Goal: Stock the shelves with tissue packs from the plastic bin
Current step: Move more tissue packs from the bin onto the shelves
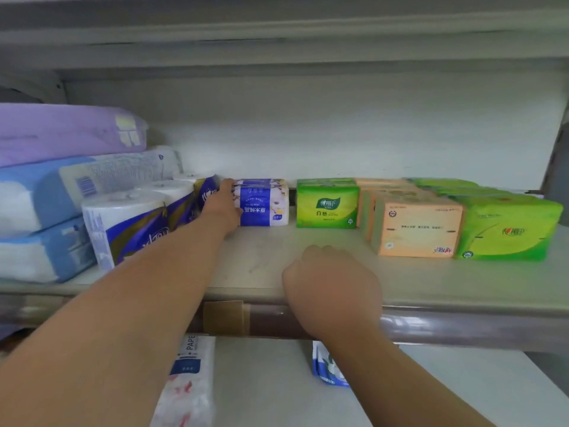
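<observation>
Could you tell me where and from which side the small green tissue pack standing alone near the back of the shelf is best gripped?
I would pinch the small green tissue pack across its two short ends, coming in from the front. It stands apart, with a gap to the blue and white pack on its left and a narrower one to the orange packs on its right, so fingers should fit both sides. The right hand looks nearest.

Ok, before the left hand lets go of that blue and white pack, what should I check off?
1. Left hand on blue and white tissue pack: ok.
2. Pack flat on the shelf: ok.
3. Gap to the green pack: ok.
4. Clear of toilet roll pack on its left: cannot tell, hand hides it.
5. Right hand empty, loosely closed at the shelf edge: ok.
6. Plastic bin in view: not ok.
</observation>
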